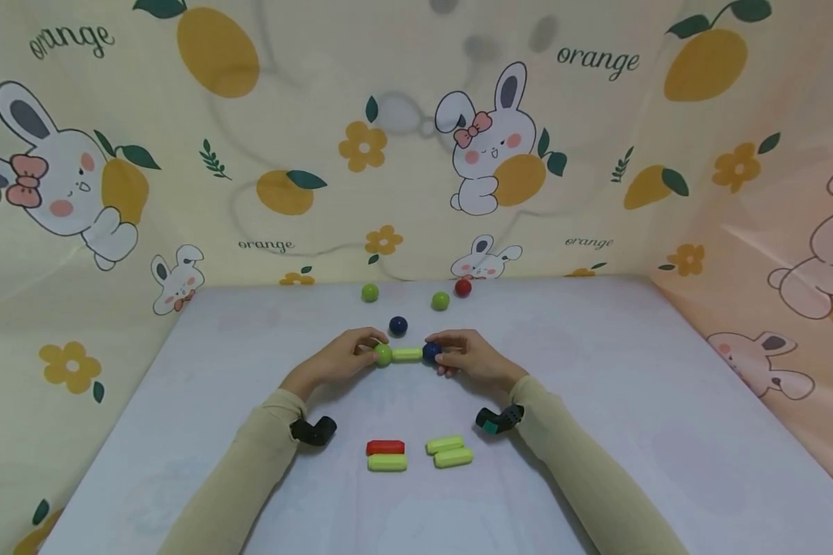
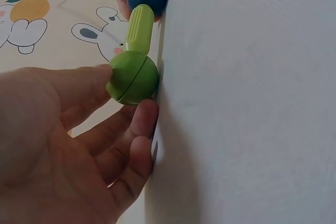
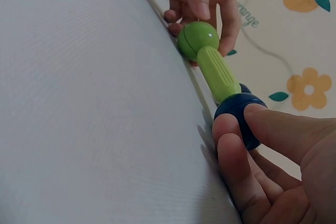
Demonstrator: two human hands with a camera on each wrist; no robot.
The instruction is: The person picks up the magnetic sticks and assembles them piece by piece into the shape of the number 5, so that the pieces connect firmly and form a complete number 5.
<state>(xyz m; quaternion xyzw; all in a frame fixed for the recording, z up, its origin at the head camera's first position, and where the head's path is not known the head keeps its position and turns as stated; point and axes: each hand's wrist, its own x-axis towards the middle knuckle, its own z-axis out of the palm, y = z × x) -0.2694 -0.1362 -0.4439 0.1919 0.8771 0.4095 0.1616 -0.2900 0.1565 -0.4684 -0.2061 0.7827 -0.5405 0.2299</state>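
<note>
While both our hands work at mid-table, quick notes follow.
Left hand: our left hand [image 1: 336, 360] pinches the green ball [image 1: 383, 354] between thumb and curled fingers; fingertips rest on the table [image 1: 597, 432].
Right hand: our right hand [image 1: 473, 358] pinches the dark blue ball [image 1: 431, 352], thumb on top, fingers curled under.
Assembly: green rod [image 1: 407, 354] sits between the two balls, touching both, lying flat near the table's centre, slightly toward the far edge.
Loose balls: second blue ball [image 1: 398, 325] just behind the rod; two green balls [image 1: 370, 292] [image 1: 440, 301] and a red ball [image 1: 463, 287] near the far edge.
Loose rods: red rod [image 1: 385, 447] touching a green rod [image 1: 387, 462], plus a pair of green rods [image 1: 449, 452], toward the near edge.
Risk: we judge either ball could pop off the rod end if we twist or pull unevenly; freed balls would roll on the smooth top, maybe knocking the blue one behind.
Materials: balls look glossy hard plastic, the held green one has a seam; rod is ribbed, rounded; table top matte, pale, faintly textured.
Backdrop: bunny-and-orange cloth [image 1: 180, 154] behind.
</note>
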